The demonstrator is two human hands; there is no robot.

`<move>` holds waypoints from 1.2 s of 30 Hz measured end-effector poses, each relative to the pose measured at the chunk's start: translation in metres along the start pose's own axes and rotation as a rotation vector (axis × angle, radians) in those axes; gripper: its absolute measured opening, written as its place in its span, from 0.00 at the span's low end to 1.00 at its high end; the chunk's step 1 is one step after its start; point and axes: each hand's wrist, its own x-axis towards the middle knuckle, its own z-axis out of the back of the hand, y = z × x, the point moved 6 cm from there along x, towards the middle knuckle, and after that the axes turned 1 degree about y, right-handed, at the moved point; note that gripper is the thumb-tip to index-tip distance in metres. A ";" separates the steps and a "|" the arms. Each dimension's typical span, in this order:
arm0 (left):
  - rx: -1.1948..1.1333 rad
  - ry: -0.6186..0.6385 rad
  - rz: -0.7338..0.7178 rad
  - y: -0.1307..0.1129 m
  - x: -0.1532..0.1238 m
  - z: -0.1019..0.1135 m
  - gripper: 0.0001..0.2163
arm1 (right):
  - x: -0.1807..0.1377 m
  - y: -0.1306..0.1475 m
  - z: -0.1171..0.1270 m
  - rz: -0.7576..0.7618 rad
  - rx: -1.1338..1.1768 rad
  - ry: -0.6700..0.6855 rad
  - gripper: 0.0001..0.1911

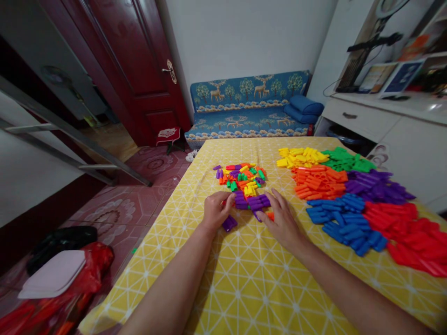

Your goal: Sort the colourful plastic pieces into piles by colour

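Note:
My left hand (217, 210) is closed, thumb and fingertips at the left end of a row of purple plastic pieces (240, 201). My right hand (285, 222) curls its thumb and fingers around another bunch of purple pieces (258, 203), beside the first. Below my left hand a few purple pieces (229, 223) lie on the cloth. An orange piece (270, 216) shows beside my right thumb. Just beyond both hands is a mixed pile of small plastic pieces (240, 175) in purple, orange, green, yellow and red. My fingertips partly cover the pieces they touch.
At right on the yellow tablecloth (237, 288) are sorted piles: yellow (302, 157), green (349, 160), orange (319, 181), purple (379, 186), blue (347, 222) and red (415, 235). A blue sofa (240, 116) stands behind the table. Bags (98, 260) lie on the floor at left.

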 end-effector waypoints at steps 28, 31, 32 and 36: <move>0.241 0.404 0.002 0.005 0.005 -0.012 0.31 | 0.023 0.032 -0.027 0.047 0.112 0.096 0.20; 0.295 0.405 0.003 0.005 0.006 -0.008 0.29 | 0.023 0.033 -0.026 0.007 0.071 0.116 0.19; 0.319 0.408 0.016 0.005 0.006 -0.007 0.28 | 0.023 0.033 -0.025 -0.010 0.050 0.115 0.18; 0.346 0.414 0.068 0.005 0.005 -0.008 0.26 | 0.023 0.036 -0.025 -0.030 -0.048 0.115 0.19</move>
